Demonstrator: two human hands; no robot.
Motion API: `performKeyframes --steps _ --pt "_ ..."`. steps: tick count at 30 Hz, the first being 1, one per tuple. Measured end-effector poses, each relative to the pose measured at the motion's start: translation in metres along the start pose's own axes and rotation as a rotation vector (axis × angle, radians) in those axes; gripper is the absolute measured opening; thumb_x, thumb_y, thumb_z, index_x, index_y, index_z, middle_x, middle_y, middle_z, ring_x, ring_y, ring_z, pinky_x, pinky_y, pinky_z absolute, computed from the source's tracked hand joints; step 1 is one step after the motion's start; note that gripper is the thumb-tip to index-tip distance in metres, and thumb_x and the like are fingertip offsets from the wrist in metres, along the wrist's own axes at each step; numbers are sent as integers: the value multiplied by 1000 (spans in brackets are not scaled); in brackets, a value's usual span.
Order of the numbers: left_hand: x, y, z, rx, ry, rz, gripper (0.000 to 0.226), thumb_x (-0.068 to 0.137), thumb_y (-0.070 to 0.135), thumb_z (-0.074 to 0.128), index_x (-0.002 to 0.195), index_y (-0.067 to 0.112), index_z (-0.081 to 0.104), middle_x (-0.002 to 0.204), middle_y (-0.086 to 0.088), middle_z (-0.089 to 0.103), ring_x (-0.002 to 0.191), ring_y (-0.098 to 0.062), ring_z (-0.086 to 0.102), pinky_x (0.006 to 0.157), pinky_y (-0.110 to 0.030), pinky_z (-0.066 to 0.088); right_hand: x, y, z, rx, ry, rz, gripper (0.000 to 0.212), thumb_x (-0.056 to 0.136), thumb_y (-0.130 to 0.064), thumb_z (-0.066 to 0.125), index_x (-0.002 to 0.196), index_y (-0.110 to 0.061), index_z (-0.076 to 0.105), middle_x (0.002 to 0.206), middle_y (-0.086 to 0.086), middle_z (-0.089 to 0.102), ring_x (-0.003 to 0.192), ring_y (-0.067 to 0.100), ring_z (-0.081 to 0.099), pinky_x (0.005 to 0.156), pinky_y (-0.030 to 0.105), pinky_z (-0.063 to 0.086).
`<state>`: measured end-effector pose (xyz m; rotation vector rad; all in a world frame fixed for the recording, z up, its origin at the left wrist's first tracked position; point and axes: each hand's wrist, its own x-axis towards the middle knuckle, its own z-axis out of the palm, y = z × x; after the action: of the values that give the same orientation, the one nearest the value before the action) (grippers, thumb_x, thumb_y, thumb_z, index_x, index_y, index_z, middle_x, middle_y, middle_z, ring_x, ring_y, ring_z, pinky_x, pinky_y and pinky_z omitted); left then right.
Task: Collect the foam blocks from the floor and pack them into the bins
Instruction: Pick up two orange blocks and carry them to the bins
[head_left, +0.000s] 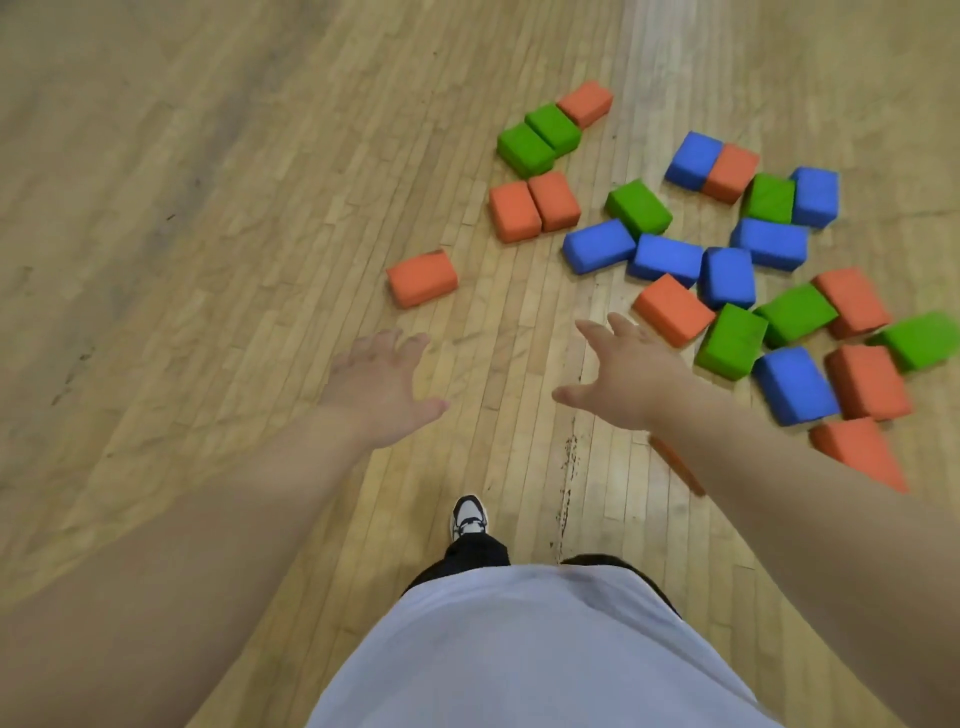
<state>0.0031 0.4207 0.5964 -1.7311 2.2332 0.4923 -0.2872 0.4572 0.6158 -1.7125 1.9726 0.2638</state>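
Several foam blocks in orange, green and blue lie scattered on the wooden floor, mostly to the upper right. A lone orange block lies apart, just beyond my left hand, which is stretched forward with spread fingers and holds nothing. My right hand reaches out too, fingers spread and empty, close to another orange block at the near edge of the pile. A blue block and a green block lie to the right of that hand. No bin is in view.
My foot in a black and white shoe stands on the floor below the hands. A dark crack runs along the floorboards between them. Bare wooden floor spreads to the left.
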Motion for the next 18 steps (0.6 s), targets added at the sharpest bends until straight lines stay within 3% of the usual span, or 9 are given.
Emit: performKeyframes --steps 8,18 --pt "155 -2 -75 23 -9 36 96 87 77 52 162 33 13 169 -6 14 156 -29 13 124 -52 17 137 5 -78 47 -22 37 100 85 -73 60 163 -36 9 171 6 6 156 36 10 122 55 24" --pt "371 78 -132 32 -98 16 94 90 73 52 162 31 9 169 -6 12 156 -28 12 125 -50 16 345 104 -167 39 -73 17 104 81 -75 62 162 -36 11 171 8 7 155 35 14 120 56 27"
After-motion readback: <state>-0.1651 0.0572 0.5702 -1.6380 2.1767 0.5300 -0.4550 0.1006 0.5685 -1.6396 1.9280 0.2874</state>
